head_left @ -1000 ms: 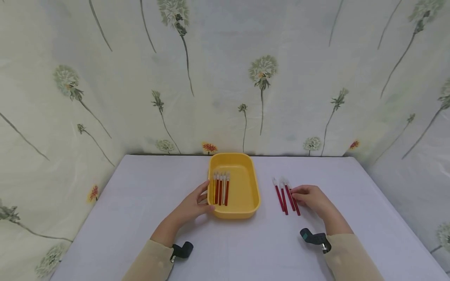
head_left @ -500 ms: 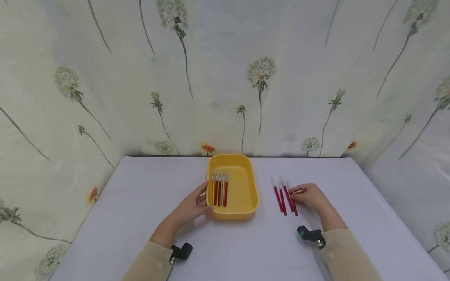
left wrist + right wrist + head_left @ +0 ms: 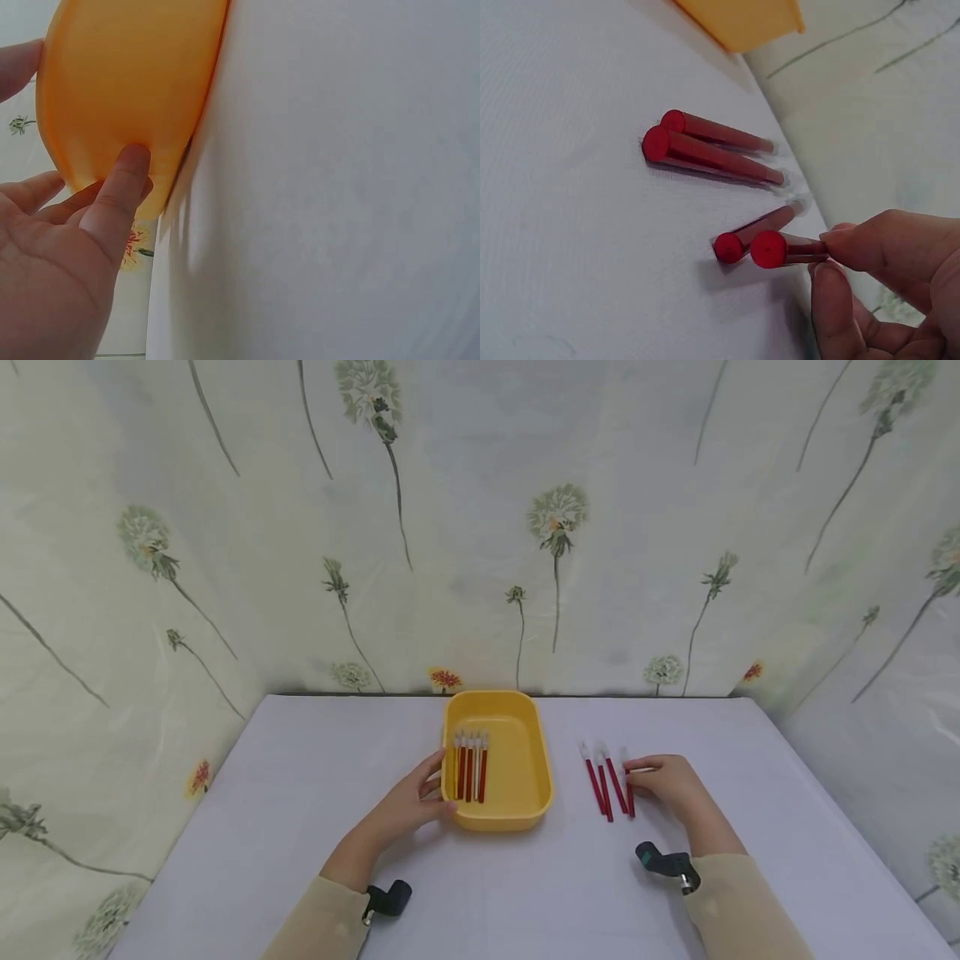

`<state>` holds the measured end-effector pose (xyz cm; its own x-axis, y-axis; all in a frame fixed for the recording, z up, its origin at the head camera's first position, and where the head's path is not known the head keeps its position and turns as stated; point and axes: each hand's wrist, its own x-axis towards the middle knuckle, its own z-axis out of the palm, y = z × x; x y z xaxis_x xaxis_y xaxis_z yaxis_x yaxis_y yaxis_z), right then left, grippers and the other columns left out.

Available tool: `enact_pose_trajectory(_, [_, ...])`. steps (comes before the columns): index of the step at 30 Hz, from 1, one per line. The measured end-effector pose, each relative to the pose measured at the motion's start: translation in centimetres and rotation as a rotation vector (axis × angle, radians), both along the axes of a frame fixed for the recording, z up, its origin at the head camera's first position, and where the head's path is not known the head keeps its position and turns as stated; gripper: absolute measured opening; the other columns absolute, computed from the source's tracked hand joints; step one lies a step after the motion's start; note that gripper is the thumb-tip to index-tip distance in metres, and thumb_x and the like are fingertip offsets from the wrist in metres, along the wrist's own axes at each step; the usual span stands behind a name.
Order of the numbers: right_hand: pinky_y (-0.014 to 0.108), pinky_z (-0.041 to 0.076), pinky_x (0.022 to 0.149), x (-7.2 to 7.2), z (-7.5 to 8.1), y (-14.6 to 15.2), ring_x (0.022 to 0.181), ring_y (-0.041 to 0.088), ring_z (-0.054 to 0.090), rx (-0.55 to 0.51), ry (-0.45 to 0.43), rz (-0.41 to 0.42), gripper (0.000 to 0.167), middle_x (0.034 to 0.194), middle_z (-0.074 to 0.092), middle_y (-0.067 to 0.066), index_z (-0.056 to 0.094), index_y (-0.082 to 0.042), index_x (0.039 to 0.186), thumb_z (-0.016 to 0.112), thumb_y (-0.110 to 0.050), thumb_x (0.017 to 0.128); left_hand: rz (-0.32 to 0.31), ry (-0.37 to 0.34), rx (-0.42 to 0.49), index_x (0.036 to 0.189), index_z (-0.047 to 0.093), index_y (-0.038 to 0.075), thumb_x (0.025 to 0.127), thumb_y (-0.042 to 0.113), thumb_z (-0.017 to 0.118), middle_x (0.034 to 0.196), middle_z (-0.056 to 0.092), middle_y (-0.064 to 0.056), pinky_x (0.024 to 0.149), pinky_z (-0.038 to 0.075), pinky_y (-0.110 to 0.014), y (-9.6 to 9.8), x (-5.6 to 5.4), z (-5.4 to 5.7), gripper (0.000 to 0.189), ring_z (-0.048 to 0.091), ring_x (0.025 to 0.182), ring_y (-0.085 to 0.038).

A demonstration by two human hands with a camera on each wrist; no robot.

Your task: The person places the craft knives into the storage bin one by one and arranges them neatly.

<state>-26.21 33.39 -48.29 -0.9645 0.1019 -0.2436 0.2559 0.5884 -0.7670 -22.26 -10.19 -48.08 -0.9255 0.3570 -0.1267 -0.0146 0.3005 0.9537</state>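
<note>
A yellow tray (image 3: 517,768) stands on the table with several slim pen-like sticks (image 3: 469,768), mostly red with whitish tips, side by side along its left wall. My left hand (image 3: 414,791) holds the tray's left side, thumb at the rim by the near corner. In the left wrist view those fingers (image 3: 124,187) press the outer wall. My right hand (image 3: 666,781) pinches one red pen-like stick (image 3: 769,249) between thumb and fingers near its whitish tip, its red end toward the right wrist camera. Three more red sticks (image 3: 606,785) lie to its left on the table.
A white cloth (image 3: 525,893) covers the table. Behind the table's far edge hangs a flower-print backdrop (image 3: 465,610), also along both sides. A dark camera mount (image 3: 388,897) sits on my left wrist, another mount (image 3: 667,862) on my right.
My right hand has drawn its stick away from the neighbouring one, turning it more upright in the head view and opening a gap. My left hand and the tray stay in place.
</note>
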Motion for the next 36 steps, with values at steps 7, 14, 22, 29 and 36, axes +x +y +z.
enact_pose_trajectory(7, [0.025, 0.057, 0.076, 0.7, 1.6, -0.5, 0.086, 0.011, 0.066, -0.115, -0.011, -0.041, 0.041, 0.117, 0.068, 0.017, 0.065, 0.003, 0.128, 0.072, -0.014, 0.092, 0.005, -0.005, -0.004, 0.161, 0.023, 0.020, 0.086, 0.030, 0.081, 0.164, 0.027, -0.006, 0.111, 0.040, -0.046, 0.0, 0.1, 0.1, 0.096, 0.041, 0.142, -0.028])
enact_pose_trajectory(14, [0.025, 0.059, 0.081, 1.2, 4.2, -2.0, 0.090, 0.011, 0.070, -0.235, -0.023, -0.025, 0.048, 0.130, 0.061, 0.023, 0.057, 0.004, 0.137, 0.069, -0.018, 0.096, 0.006, -0.005, 0.007, 0.161, 0.022, 0.020, 0.086, 0.029, 0.081, 0.164, 0.026, -0.007, 0.111, 0.040, -0.046, -0.1, 0.1, 0.2, 0.095, 0.041, 0.143, -0.028])
enact_pose_trajectory(22, [0.027, 0.058, 0.085, 1.3, 6.1, -4.0, 0.098, 0.017, 0.070, -0.365, -0.001, -0.006, 0.049, 0.127, 0.062, 0.020, 0.054, 0.005, 0.139, 0.068, -0.015, 0.097, 0.001, -0.010, 0.011, 0.161, 0.022, 0.020, 0.086, 0.029, 0.081, 0.164, 0.026, -0.007, 0.112, 0.040, -0.046, 0.0, 0.1, 0.2, 0.095, 0.041, 0.143, -0.029])
enact_pose_trajectory(29, [0.028, 0.058, 0.086, 0.9, 7.1, -7.0, 0.093, 0.014, 0.070, -0.415, 0.015, 0.001, 0.044, 0.126, 0.063, 0.021, 0.059, 0.002, 0.135, 0.069, -0.016, 0.096, 0.011, -0.012, 0.005, 0.161, 0.023, 0.021, 0.086, 0.029, 0.081, 0.164, 0.027, -0.006, 0.111, 0.040, -0.045, 0.0, 0.0, 0.1, 0.095, 0.041, 0.142, -0.028])
enact_pose_trajectory(36, [0.029, 0.057, 0.086, 0.4, 6.8, -9.7, 0.097, 0.017, 0.070, -0.396, 0.024, 0.004, 0.041, 0.123, 0.065, 0.019, 0.063, -0.003, 0.133, 0.071, -0.018, 0.095, 0.004, -0.009, 0.010, 0.161, 0.022, 0.020, 0.086, 0.028, 0.080, 0.164, 0.027, -0.007, 0.111, 0.040, -0.046, -0.1, 0.1, 0.0, 0.095, 0.041, 0.143, -0.029])
